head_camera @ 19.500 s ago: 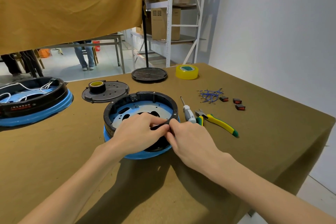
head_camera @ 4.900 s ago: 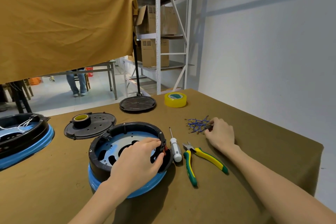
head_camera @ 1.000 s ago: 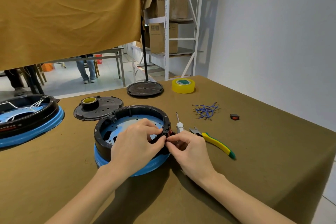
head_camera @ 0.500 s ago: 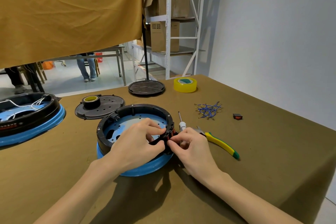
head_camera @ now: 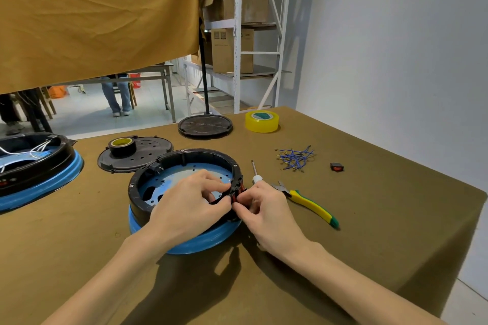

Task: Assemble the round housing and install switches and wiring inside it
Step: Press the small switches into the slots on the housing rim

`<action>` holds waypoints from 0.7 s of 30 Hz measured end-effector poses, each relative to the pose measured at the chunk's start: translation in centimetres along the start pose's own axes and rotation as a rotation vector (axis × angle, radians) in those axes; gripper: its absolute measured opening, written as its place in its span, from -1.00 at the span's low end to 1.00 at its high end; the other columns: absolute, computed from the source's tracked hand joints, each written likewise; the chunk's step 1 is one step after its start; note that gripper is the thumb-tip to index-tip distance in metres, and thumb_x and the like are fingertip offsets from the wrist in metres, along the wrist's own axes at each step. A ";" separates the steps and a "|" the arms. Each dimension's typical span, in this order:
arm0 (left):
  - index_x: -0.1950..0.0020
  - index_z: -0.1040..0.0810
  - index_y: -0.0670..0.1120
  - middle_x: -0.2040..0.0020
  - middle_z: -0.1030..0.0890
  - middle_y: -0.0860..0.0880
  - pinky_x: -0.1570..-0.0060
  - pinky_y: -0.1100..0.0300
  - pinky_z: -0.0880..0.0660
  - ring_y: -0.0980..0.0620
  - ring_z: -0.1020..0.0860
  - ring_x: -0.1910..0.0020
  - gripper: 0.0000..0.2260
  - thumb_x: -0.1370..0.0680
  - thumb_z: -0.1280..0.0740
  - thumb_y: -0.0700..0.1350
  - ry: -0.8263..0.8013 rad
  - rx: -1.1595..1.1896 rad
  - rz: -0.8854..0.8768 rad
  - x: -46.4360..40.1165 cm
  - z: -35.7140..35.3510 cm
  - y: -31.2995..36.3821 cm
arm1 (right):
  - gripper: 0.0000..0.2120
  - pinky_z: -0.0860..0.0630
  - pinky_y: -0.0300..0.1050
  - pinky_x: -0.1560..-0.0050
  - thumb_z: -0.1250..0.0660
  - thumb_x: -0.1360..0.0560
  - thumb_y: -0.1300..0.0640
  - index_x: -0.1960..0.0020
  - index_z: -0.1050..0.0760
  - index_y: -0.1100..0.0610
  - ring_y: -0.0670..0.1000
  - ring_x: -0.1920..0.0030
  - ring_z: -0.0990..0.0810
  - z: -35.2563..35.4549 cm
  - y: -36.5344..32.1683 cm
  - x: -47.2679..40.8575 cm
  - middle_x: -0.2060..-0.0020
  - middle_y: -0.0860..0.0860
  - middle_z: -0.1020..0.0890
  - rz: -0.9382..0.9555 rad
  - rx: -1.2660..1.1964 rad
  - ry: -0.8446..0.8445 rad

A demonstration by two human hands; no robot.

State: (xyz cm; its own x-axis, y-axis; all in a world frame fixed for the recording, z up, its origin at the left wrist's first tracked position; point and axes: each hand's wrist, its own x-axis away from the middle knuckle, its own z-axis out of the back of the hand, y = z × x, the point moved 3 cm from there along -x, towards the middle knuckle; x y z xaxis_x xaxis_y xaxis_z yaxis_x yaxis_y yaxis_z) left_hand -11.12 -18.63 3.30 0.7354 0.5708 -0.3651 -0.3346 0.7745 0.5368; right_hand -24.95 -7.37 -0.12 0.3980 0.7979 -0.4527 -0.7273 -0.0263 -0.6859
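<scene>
Second housing [head_camera: 34, 166]: set well to the left of the round housing, white wires already laid inside; judged to be a finished unit kept out of the work area.
Cover plate [head_camera: 137, 155]: laid flat just behind and left of the round housing, a dark tape roll [head_camera: 122, 145] resting on it; probably parked there until closing.
Round housing [head_camera: 184, 200]: black ring on a blue base, seated flat on the tabletop [head_camera: 369, 219] directly before the person, open side up so the inner wall can be reached.
Left hand [head_camera: 190, 204]: laid over the housing's near rim, grip curled, the wall pinched from inside at its right edge; judged to brace the ring against the push.
Switch [head_camera: 239, 192]: red and black, held at the right wall of the housing between both hands; whether it is fully seated cannot be told.
Right hand [head_camera: 266, 208]: outside the right wall, fingertips pinching the switch, apparently pressing it into its slot.
Screwdriver [head_camera: 255, 174] and cutters [head_camera: 309, 203]: just right of the housing, within reach.
Blue wires [head_camera: 294, 158]: right of the housing, behind the cutters, heaped for the wiring step.
Spare switch [head_camera: 337, 166]: well right of the housing, not yet fitted.
</scene>
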 end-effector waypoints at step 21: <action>0.02 -0.50 0.22 0.05 -0.58 0.26 0.04 0.14 -0.58 0.27 -0.56 0.00 -0.68 -0.39 -0.32 0.39 -0.066 -0.041 -0.021 -0.1 0.5 -0.8 | -0.80 -0.26 -0.35 -0.29 -0.55 -0.48 0.00 -0.10 -0.72 -0.11 -0.32 -0.37 -0.42 3.3 0.4 -6.7 -0.24 -0.21 -0.63 0.156 -0.013 -0.442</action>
State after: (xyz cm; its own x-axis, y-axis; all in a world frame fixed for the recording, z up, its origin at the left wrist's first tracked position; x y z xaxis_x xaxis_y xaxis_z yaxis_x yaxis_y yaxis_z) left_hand -10.64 -19.44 3.30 0.7792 0.5364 -0.3243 -0.3415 0.7971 0.4980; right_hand -29.79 -10.68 4.50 0.0061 0.9637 -0.2668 -0.7512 -0.1717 -0.6373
